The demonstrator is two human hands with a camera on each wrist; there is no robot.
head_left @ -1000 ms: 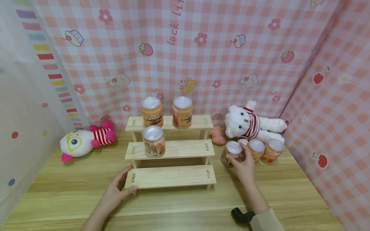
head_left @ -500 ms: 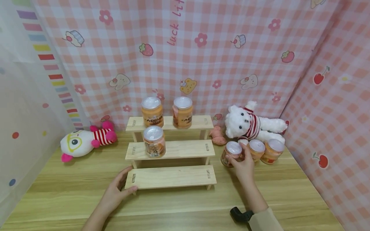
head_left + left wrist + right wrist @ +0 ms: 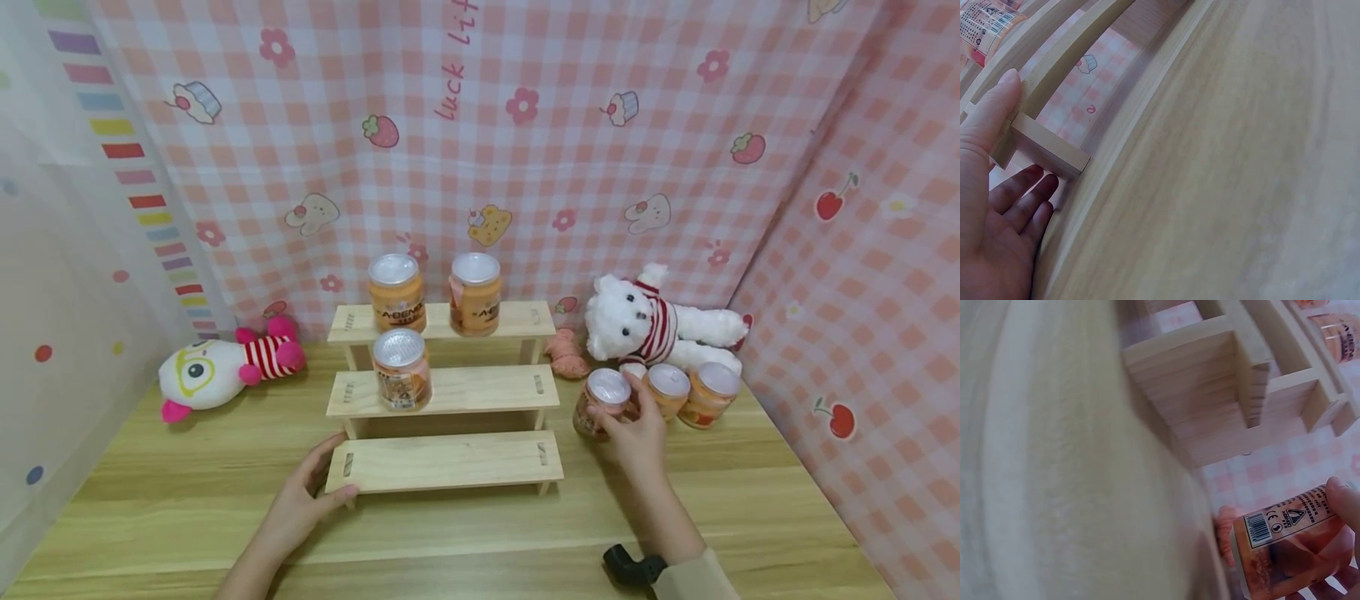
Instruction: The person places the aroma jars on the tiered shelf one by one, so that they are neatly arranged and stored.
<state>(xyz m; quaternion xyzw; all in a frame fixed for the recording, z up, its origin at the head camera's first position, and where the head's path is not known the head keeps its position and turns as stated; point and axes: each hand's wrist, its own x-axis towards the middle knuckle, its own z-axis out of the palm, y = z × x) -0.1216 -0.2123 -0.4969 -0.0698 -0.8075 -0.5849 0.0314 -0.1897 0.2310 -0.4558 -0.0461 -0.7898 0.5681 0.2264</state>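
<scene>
A wooden three-step display rack stands mid-table. My left hand holds the left end of its lowest step; in the left wrist view the thumb presses the board and the other fingers curl beside the leg. My right hand grips an orange jar with a silvery lid, right of the rack. In the right wrist view the thumb lies on this jar's label side, its barcode showing. Two similar jars stand on the top step and one jar on the middle step's left.
Two more jars, one close behind my right hand and another, stand at the right. A white plush bear lies behind them, beside a pinkish lump. A pink-and-white plush toy lies left. A checked curtain hangs behind.
Almost nothing differs. Both hands keep their places, the right on the jar and the left on the rack; the whole head view has shifted very slightly.
</scene>
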